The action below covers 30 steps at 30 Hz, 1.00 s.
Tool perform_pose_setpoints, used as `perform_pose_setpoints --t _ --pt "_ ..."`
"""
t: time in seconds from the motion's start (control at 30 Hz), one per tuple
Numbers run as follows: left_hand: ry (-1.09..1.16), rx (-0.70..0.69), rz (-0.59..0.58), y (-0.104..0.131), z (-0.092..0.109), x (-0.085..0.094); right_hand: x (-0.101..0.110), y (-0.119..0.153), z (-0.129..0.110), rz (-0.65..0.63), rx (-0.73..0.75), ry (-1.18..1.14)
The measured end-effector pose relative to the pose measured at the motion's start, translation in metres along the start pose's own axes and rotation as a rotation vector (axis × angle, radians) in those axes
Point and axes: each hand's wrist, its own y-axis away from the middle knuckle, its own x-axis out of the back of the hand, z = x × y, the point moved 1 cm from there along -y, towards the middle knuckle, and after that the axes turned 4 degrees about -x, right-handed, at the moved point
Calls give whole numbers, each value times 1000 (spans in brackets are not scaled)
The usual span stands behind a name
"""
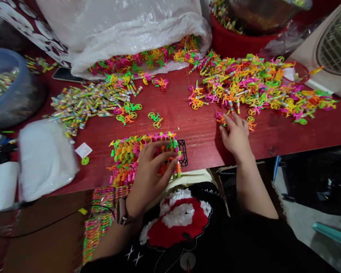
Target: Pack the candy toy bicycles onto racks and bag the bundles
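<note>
My left hand (152, 168) lies over a block of small coloured plastic pieces (125, 149) set in rows, its fingers apart and the fingertips near the right end of the rows. A black plastic rack (183, 153) with round holes sticks out from under that end. My right hand (237, 137) reaches to the front edge of a pile of toy bicycles and patterned tubes (244, 81), fingers stretched out. A pink and orange toy (220, 118) lies by its fingertips; an orange one (251, 125) is at its right. Whether the right fingertips touch any piece I cannot tell.
Patterned tubes (82, 104) lie heaped at left, near loose toy bicycles (155, 119). Behind stands a white plastic bag (125, 41) of more toys. A blue tub (8, 110), white plastic bags (45, 159), a red tub (230, 41) and a fan-like appliance (304, 49) surround the red table (199, 129).
</note>
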Motion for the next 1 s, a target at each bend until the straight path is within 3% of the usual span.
perform_pose_setpoints --t 0.13,0.33,0.57,0.73,0.87,1.0 --pt "-78 -31 17 0 -2 -5 -14 16 -3 -110 -51 111" --pt "-123 -9 32 -1 -3 -10 -18 48 -26 -86 -51 113" --pt "-176 -20 26 -4 1 -12 -13 72 -32 -70 -7 38" --pt "-196 -12 13 -7 7 -13 -3 69 -31 -62 105 -109" --pt "-219 -21 7 -10 10 -13 4 55 -17 -7 91 -149" --pt "-257 -55 11 -13 13 -14 2 50 -3 -71 104 -140"
